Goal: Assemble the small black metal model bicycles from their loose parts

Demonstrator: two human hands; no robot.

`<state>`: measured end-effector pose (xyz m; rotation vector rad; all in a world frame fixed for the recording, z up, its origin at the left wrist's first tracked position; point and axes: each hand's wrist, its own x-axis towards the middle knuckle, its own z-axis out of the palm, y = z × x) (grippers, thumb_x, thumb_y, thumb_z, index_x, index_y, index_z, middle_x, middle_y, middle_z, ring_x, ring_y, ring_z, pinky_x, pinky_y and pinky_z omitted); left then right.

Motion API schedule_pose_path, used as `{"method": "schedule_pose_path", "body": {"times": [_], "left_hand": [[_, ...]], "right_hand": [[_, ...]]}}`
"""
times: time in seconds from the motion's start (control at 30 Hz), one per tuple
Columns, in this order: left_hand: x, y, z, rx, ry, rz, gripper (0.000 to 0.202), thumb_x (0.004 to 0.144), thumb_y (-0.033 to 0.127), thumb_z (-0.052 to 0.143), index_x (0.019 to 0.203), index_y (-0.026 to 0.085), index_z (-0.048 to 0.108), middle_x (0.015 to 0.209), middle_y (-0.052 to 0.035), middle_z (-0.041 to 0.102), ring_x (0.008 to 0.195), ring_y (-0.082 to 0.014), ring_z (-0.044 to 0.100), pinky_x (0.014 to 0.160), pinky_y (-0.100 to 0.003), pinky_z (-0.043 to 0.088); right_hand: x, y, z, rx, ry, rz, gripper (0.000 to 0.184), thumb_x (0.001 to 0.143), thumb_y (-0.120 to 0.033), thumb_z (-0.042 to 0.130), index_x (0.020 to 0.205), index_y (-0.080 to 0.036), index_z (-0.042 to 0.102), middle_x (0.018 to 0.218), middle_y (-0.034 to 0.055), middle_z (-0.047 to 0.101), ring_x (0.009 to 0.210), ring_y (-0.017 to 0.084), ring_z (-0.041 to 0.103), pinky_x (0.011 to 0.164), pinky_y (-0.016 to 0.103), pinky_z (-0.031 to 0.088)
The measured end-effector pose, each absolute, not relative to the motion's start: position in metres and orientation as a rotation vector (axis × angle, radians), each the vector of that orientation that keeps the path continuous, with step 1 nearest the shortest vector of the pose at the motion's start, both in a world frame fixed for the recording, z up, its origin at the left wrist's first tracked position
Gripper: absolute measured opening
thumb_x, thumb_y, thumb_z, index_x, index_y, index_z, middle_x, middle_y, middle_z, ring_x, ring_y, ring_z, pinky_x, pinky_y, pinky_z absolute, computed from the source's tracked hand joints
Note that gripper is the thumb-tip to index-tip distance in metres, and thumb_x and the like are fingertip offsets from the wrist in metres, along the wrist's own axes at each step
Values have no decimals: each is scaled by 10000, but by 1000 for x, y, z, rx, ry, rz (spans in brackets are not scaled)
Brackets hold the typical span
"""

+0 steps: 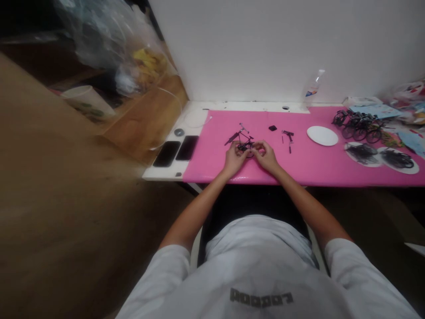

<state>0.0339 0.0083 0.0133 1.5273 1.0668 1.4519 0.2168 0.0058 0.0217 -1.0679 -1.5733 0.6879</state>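
A small black model bicycle (pixel 245 141) stands on the pink mat (pixel 299 164), partly hidden by my fingers. My left hand (pixel 234 158) pinches its left side with the fingers curled. On its right side my right hand (pixel 265 155) is closed too, fingertips meeting the left hand's at the little frame. A thin black rod (pixel 231 138) sticks out from the model to the left. Loose black parts lie just beyond: a small block (pixel 272 128) and a small tool-like piece (pixel 288 134).
Two dark phones (pixel 175 151) lie on the white desk edge at the left. A white plate (pixel 322 135) sits to the right, with several finished black model bicycles (pixel 360 125) and two plates of black parts (pixel 381 156) beyond it. A plastic bottle (pixel 312 88) stands at the wall.
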Motion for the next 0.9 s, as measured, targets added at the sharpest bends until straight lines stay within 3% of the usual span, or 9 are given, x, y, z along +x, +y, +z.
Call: {"method": "schedule_pose_path", "body": {"times": [0.13, 0.3, 0.5, 0.67, 0.9], "left_hand": [[35, 7, 16, 1491, 1059, 1448, 416, 900, 304, 854, 1223, 199, 614, 1033, -68, 809, 723, -117, 732, 658, -209, 562], [36, 8, 16, 1458, 1034, 1462, 406, 898, 284, 859, 1210, 204, 611, 1075, -83, 815, 824, -142, 779, 726, -234, 608], [36, 7, 16, 1452, 1046, 1463, 414, 899, 308, 868, 1215, 207, 621, 1102, -88, 809, 853, -143, 782, 718, -230, 605], [36, 7, 17, 1448, 1073, 1447, 426, 885, 313, 882, 1205, 203, 622, 1072, -72, 804, 773, -119, 750, 646, -203, 563], [36, 7, 17, 1446, 1066, 1445, 417, 897, 304, 869, 1211, 201, 615, 1067, -76, 804, 784, -128, 755, 667, -222, 580]], "right_hand": [[217, 4, 25, -1056, -1574, 675, 332, 938, -493, 744, 1136, -232, 691, 1072, 85, 761, 930, 231, 700, 772, 364, 535], [218, 2, 26, -1121, -1612, 618, 303, 977, -535, 712, 1009, -234, 718, 901, 44, 722, 784, 203, 617, 734, 356, 487], [219, -1, 31, -1184, -1710, 573, 426, 1028, -624, 624, 916, -224, 719, 766, 23, 672, 676, 188, 546, 673, 346, 421], [218, -3, 33, -1195, -1775, 589, 548, 1050, -717, 537, 872, -226, 703, 807, 46, 714, 715, 202, 580, 690, 350, 434], [218, -2, 32, -1187, -1782, 607, 546, 1059, -717, 516, 896, -231, 704, 812, 44, 724, 709, 208, 590, 681, 355, 450]]}}
